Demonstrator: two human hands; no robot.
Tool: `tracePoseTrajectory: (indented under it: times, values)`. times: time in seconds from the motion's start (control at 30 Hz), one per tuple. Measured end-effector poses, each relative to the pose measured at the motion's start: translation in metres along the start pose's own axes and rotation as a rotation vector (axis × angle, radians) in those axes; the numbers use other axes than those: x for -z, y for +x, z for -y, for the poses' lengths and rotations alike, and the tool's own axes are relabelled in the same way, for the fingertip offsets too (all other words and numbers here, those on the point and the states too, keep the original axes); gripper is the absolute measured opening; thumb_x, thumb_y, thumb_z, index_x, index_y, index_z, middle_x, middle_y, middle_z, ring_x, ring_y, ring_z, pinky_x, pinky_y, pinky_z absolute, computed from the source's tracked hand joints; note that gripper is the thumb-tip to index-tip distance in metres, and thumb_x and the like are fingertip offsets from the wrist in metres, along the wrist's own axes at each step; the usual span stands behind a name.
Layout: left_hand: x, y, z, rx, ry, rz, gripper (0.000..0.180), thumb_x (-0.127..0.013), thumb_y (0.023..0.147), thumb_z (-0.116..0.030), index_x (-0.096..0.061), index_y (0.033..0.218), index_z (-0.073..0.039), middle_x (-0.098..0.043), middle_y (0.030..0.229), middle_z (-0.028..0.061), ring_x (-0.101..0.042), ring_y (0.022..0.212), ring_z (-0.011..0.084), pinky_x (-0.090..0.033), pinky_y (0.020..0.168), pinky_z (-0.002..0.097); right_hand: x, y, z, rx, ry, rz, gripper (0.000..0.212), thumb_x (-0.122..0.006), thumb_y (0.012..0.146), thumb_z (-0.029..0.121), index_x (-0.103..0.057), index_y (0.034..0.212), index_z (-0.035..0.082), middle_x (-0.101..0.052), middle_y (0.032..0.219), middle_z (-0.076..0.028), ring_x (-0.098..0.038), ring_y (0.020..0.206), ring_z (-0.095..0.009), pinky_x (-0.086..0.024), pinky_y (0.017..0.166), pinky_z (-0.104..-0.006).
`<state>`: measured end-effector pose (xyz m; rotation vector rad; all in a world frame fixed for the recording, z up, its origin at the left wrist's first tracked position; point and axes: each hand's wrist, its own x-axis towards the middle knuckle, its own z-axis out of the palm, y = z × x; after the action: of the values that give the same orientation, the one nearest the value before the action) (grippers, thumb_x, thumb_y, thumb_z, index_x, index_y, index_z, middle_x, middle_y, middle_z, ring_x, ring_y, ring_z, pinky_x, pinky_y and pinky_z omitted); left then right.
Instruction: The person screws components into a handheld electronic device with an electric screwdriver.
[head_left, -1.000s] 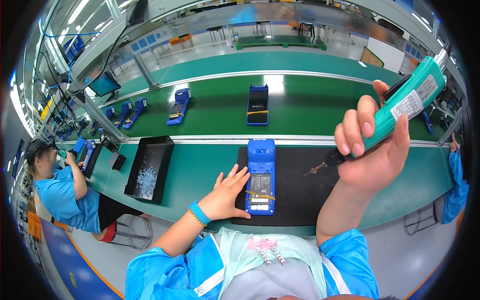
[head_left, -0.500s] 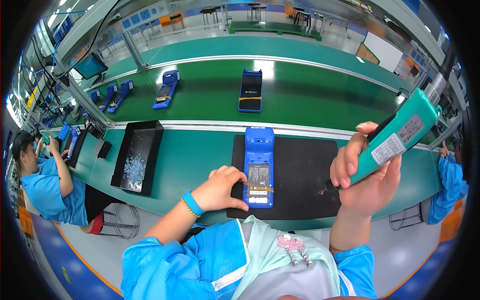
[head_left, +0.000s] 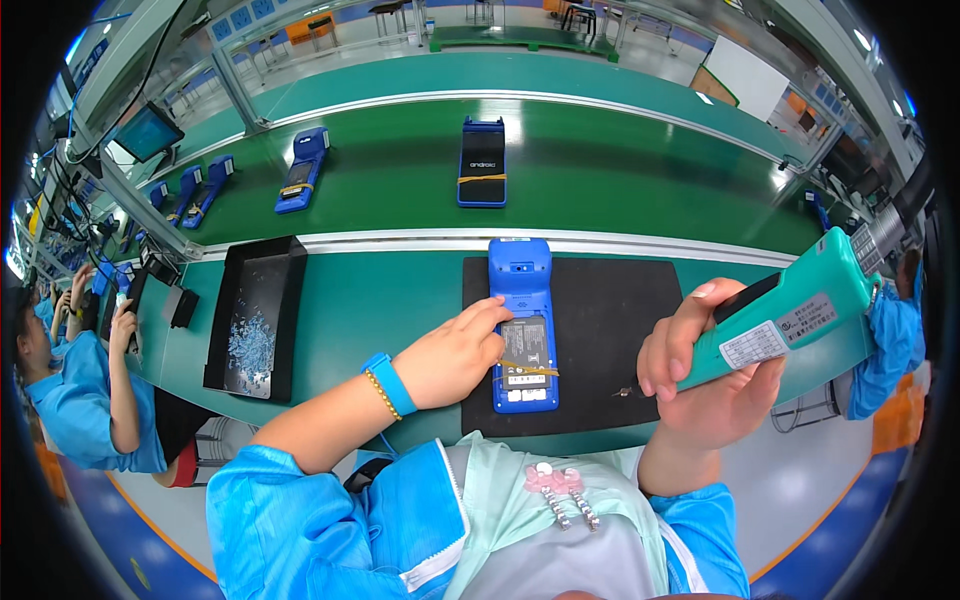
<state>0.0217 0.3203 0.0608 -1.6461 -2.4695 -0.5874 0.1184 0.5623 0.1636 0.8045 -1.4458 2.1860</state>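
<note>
A blue handheld payment terminal (head_left: 521, 270) lies face down on a black mat (head_left: 615, 330). Its battery bay shows, with a dark battery (head_left: 527, 340) and a tan rubber band (head_left: 530, 369) across it. My left hand (head_left: 455, 355) is closed against the terminal's left edge, fingers curled and fingertips on the casing just above the battery; the thumb is hidden. Wrapped in my right hand (head_left: 715, 370) is a green electric screwdriver (head_left: 785, 320), held tilted over the mat's right side. Its bit (head_left: 624, 392) points left, apart from the terminal.
A black tray (head_left: 222, 330) of small bluish screws stands to the left. Beyond the metal rail, another terminal (head_left: 482, 165) lies screen up on the green belt (head_left: 390, 180), with several banded terminals further left. Co-workers in blue (head_left: 75, 400) sit at both sides.
My left hand has left the rubber band and moved up the terminal to above the battery. The screwdriver has come lower and a little left. The whole view has shifted slightly.
</note>
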Motion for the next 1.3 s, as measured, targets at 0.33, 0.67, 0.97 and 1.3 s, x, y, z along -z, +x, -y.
tracePoseTrajectory:
  times: [0.33, 0.67, 0.97, 1.3]
  values:
    - [-0.024, -0.007, 0.011, 0.011, -0.049, -0.151, 0.013, -0.055, 0.084, -0.005, -0.056, 0.092, 0.005, -0.053, 0.125, 0.0238, -0.053, 0.123, 0.0371, -0.049, 0.098, 0.0418, -0.03, 0.013, -0.024, -0.149, 0.105, -0.115, 0.088, -0.045, 0.088, 0.073, -0.043, 0.124, -0.007, -0.055, 0.071, -0.01, -0.052, 0.053, -0.015, -0.044, 0.049, -0.0309]
    - [-0.022, -0.014, 0.024, 0.046, -0.278, -0.178, 0.017, -0.068, 0.084, -0.007, -0.06, 0.097, -0.001, -0.057, 0.126, 0.0163, -0.056, 0.121, 0.0326, -0.05, 0.096, 0.0419, -0.024, 0.014, -0.077, -0.15, 0.107, -0.003, 0.079, -0.029, 0.096, 0.068, -0.046, 0.129, -0.002, -0.052, 0.071, -0.008, -0.05, 0.053, -0.018, -0.042, 0.05, -0.0343]
    - [0.001, -0.015, 0.013, -0.05, -0.29, -0.3, 0.032, -0.073, 0.075, -0.002, -0.061, 0.105, -0.001, -0.058, 0.119, 0.0166, -0.055, 0.122, 0.0369, -0.049, 0.097, 0.0445, -0.023, 0.011, -0.084, -0.16, 0.177, -0.088, 0.077, -0.027, 0.097, 0.068, -0.049, 0.127, 0.001, -0.05, 0.069, -0.007, -0.048, 0.051, -0.016, -0.041, 0.05, -0.0326]
    - [0.021, -0.022, -0.017, -0.195, -0.169, -0.284, 0.034, -0.07, 0.075, -0.008, -0.066, 0.109, -0.004, -0.065, 0.101, 0.0062, -0.066, 0.09, 0.0217, -0.052, 0.072, 0.0352, -0.024, 0.011, -0.076, -0.229, 0.218, -0.093, 0.1, -0.026, 0.087, 0.082, -0.046, 0.126, -0.007, -0.057, 0.077, -0.011, -0.053, 0.062, -0.017, -0.044, 0.06, -0.0308]
